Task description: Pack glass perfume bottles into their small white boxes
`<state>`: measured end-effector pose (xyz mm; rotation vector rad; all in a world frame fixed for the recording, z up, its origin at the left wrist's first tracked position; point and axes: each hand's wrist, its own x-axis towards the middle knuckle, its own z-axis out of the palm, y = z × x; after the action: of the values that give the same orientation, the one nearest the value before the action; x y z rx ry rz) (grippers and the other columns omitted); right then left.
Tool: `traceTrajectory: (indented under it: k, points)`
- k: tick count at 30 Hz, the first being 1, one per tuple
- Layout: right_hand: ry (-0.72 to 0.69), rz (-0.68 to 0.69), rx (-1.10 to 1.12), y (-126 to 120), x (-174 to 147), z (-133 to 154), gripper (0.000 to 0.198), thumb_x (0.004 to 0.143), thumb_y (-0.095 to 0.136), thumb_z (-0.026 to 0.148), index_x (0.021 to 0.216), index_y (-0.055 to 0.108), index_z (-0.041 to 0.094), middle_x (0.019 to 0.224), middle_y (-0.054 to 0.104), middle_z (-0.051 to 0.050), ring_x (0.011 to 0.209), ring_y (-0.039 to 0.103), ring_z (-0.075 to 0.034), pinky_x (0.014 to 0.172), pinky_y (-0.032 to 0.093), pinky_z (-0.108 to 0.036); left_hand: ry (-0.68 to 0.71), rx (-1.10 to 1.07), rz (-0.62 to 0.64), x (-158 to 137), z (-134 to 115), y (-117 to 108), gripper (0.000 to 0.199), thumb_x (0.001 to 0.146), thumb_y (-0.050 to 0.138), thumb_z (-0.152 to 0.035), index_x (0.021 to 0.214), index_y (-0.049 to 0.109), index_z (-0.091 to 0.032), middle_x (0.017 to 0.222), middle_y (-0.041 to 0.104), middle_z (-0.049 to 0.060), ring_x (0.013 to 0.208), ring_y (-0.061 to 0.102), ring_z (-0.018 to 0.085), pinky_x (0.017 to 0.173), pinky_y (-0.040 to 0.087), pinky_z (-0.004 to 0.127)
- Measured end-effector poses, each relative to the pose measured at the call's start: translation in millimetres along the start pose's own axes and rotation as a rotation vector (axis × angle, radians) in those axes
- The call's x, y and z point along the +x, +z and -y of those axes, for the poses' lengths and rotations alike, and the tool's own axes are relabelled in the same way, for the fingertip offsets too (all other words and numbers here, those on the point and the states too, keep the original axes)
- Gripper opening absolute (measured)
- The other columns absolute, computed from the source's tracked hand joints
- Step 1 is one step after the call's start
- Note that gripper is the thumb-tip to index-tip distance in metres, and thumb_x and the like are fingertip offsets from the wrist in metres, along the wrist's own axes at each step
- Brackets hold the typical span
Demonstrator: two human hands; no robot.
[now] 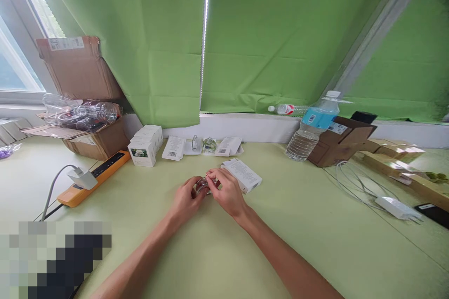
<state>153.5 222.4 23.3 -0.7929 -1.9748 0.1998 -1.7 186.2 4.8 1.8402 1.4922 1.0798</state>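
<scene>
My left hand [187,197] is closed around the side of a small clear, glass-like rounded object [202,186]. Pinched fingers of my right hand [224,189] work at the top of the same object; they cover much of it, so its exact kind is hidden. Just right of my right hand lies a white printed carton [242,175]. Beyond the hands stand a small clear bottle [194,143] and a clear round glass-like piece [209,145], between an opened white box [174,147] and another opened white box [228,146].
At left are stacked white boxes [143,152], an orange power strip [105,173] with a plugged charger [82,178], and a cardboard box [93,142] of clear plastic items. At right stand a large water bottle [308,133], a brown carton [336,142] and a white adapter [396,206] with cable.
</scene>
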Motion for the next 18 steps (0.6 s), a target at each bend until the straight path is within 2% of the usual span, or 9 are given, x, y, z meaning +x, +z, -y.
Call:
traceTrajectory:
  k: [7,12,18]
  points:
    - [-0.025,-0.007,-0.044,-0.6,0.8,1.3,0.014,0.091,0.053,0.016,0.079,0.054,0.023,0.086,0.067,-0.004,0.084,0.060,-0.020,0.075,0.051,-0.034,0.010,0.000,-0.008,-0.1,1.2,0.6,0.027,0.089,0.049,-0.039,0.106,0.060,-0.022,0.087,0.061,0.000,0.055,0.047,0.009,0.053,0.039,0.021]
    - [-0.030,-0.005,-0.036,-1.3,0.6,1.8,0.011,0.089,0.053,0.013,0.083,0.055,0.022,0.091,0.067,-0.006,0.085,0.061,-0.020,0.071,0.051,-0.032,0.010,0.001,0.001,-0.3,0.3,0.0,0.026,0.089,0.048,-0.039,0.105,0.059,-0.023,0.088,0.061,0.000,0.055,0.047,0.009,0.053,0.039,0.021]
    - [-0.024,-0.008,-0.046,-0.6,-0.2,0.8,0.011,0.090,0.053,0.014,0.083,0.056,0.022,0.091,0.068,-0.005,0.086,0.061,-0.020,0.075,0.052,-0.033,-0.004,-0.009,0.016,-0.4,-2.2,-1.3,0.027,0.089,0.048,-0.040,0.106,0.059,-0.022,0.088,0.061,0.001,0.055,0.047,0.010,0.054,0.039,0.021]
